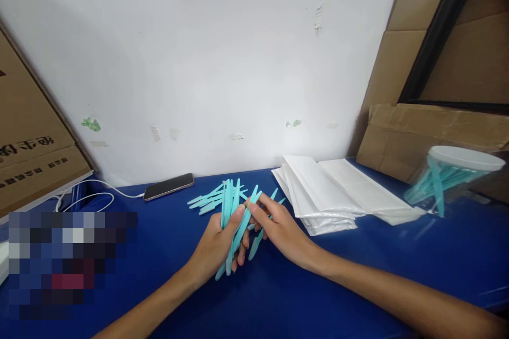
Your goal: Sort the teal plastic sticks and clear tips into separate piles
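Several long turquoise plastic sticks [228, 204] stand in a bundle in my left hand [217, 243], its thumb pressed across them. My right hand [278, 225] touches the bundle from the right, thumb and fingers pinched on one turquoise stick [243, 228] that slants across the others. Behind my left hand, more turquoise sticks [204, 201] lie loosely piled on the blue table [167, 254]. Another stick [256, 245] shows below my right hand, and it is unclear whether it is held. Some of my fingertips are hidden behind the bundle.
White padded envelopes [318, 190] lie stacked right of my hands. A clear container with a white lid [465, 159] holds turquoise sticks at the far right. A phone [169, 187] with a white cable lies back left. Cardboard [429, 137] stands at the right; a box [35, 132] at the left.
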Motion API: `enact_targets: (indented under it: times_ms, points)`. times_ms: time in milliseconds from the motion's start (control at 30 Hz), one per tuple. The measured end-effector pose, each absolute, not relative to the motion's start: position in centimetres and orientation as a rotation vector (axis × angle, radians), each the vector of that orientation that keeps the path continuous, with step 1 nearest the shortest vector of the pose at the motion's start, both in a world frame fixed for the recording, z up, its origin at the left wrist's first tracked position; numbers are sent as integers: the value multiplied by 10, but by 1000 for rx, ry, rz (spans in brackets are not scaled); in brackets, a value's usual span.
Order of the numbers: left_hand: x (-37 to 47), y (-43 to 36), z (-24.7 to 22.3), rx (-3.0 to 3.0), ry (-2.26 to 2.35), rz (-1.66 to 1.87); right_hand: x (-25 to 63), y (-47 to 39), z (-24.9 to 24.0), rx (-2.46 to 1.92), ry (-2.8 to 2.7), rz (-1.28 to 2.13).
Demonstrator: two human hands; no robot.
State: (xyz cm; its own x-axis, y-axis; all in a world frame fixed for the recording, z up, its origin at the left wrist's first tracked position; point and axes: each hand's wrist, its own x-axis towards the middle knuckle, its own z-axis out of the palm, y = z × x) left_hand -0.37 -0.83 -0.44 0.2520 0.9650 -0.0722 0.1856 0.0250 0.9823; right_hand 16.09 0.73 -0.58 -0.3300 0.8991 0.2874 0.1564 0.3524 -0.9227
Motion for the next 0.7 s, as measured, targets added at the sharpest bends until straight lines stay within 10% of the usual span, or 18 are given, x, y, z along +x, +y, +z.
enact_targets:
  times_ms: [700]
  points:
    - [-10, 2, -8, 1259, 1293, 1182, 163, 13, -6, -868, -1461, 1025]
